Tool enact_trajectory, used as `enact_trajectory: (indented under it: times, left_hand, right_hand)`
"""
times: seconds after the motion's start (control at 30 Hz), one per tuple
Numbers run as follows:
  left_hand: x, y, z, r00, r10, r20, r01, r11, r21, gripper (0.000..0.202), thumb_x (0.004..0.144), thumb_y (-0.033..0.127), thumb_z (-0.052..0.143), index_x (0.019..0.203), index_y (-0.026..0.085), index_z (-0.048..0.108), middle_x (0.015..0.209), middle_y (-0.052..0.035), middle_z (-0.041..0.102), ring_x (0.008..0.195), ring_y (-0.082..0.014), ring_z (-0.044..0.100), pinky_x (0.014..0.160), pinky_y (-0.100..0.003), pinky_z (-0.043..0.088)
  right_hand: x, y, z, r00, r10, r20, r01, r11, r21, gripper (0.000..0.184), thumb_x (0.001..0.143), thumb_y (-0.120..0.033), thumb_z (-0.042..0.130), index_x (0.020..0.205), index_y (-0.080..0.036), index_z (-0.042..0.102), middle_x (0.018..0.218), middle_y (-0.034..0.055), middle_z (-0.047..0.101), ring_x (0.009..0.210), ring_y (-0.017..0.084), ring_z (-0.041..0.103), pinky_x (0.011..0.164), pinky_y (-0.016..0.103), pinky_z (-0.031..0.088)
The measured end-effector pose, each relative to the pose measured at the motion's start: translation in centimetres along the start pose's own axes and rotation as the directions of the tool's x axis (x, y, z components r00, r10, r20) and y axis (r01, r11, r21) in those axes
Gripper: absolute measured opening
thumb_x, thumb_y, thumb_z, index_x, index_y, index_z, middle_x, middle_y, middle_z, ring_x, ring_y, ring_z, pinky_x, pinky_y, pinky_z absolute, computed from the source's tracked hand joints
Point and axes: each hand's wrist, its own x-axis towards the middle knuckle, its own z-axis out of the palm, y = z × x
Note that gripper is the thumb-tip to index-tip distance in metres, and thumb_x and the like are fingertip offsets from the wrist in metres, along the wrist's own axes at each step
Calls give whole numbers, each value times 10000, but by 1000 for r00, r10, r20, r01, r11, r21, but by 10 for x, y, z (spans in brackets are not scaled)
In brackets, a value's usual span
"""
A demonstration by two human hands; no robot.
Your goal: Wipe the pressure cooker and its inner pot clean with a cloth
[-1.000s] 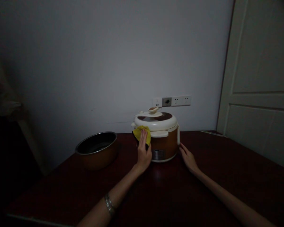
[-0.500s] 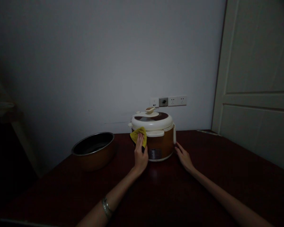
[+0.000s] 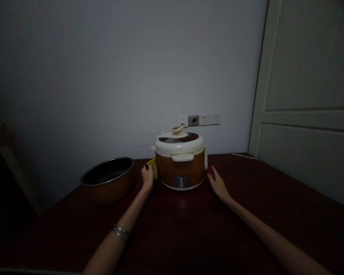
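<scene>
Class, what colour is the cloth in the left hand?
The cloth is yellow, clearest in the head view.

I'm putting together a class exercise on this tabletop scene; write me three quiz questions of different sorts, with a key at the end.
1. Open question: What does the person's left hand hold?
2. True or false: The white lid of the round brown-and-white cooker is swung up, open.
3. Fill in the blank: From the person's side, the round, brown-sided pot with a shiny metallic rim stands to the ____ of the cooker.

Key:
1. A yellow fabric cloth, at the cooker's side.
2. False; the lid sits down on the cooker's body.
3. Left.
</scene>
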Motion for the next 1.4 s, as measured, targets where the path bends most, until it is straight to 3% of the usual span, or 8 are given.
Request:
enact_trajectory:
  times: [0.17, 0.27, 0.47, 0.67, 0.77, 0.9, 1.07, 1.4]
  left_hand:
    - [5, 18, -21, 977, 48, -209, -77, 989, -130, 180, 621, 352, 485, 615, 174, 509, 595, 28, 502, 579, -121, 463, 561, -239, 392]
    - [1, 39, -30, 971, 153, -185, -195, 953, -232, 158, 596, 323, 543, 602, 164, 543, 596, 30, 507, 581, -114, 459, 563, -222, 387]
    - [-60, 75, -13, 887, 396, 237, -329, 903, -277, 154, 701, 262, 525, 701, 158, 638, 678, -15, 603, 650, -154, 547, 601, -242, 424]
    - [-109, 93, 7, 747, 487, 452, -456, 871, -184, 190, 741, 202, 529, 867, 165, 666, 834, -47, 677, 771, -185, 613, 718, -281, 462]
    - [-104, 89, 9, 719, 476, 507, -381, 879, -286, 248, 767, 232, 545, 984, 162, 643, 871, -61, 660, 763, -172, 611, 673, -270, 476]
    - [-80, 76, 11, 836, 418, 355, -266, 875, -404, 232, 810, 287, 534, 984, 155, 615, 824, -40, 602, 619, -117, 568, 522, -224, 463]
    - [-49, 55, 6, 891, 377, 253, -302, 908, -290, 192, 804, 304, 535, 874, 155, 633, 740, -17, 578, 604, -110, 549, 503, -208, 457]
    - [7, -7, -14, 995, 42, -90, -50, 994, -95, 238, 748, 281, 448, 888, 173, 607, 961, -60, 606, 873, -181, 583, 644, -262, 511]
  right_hand:
    - [-7, -46, -26, 962, -260, 78, 262, 965, -9, 338, 786, -266, 487, 1067, -164, 647, 1067, 111, 667, 979, 248, 627, 915, 431, 462]
    - [-18, -79, -34, 942, -208, 264, 180, 976, 126, 227, 776, -279, 558, 949, -197, 680, 956, 75, 700, 913, 234, 645, 887, 428, 477]
    - [-53, -129, -18, 833, -201, 515, -95, 865, 492, 718, 677, -282, 735, 1326, -272, 429, 1348, 95, 492, 1143, 221, 539, 892, 372, 486]
    - [-68, -138, -21, 855, -256, 450, 95, 932, 350, 304, 795, -351, 619, 1042, -183, 677, 1041, 65, 692, 981, 236, 620, 939, 431, 443]
    - [-63, -124, -38, 894, -129, 428, -22, 943, 331, 307, 756, -374, 644, 980, -173, 701, 994, 61, 709, 915, 247, 644, 835, 386, 497]
    - [-41, -87, -65, 948, 243, 204, -304, 879, 367, 209, 658, -329, 690, 777, -157, 690, 741, 44, 710, 665, 221, 653, 580, 288, 503]
    - [9, -39, -74, 838, 545, 8, -465, 707, 532, 130, 754, -177, 494, 729, -173, 622, 633, 39, 676, 561, 175, 634, 544, 259, 498]
    - [71, 1, 18, 804, 592, 43, -504, 642, 577, 266, 898, -316, 521, 1094, -141, 560, 1052, 67, 604, 871, 161, 607, 749, 348, 520]
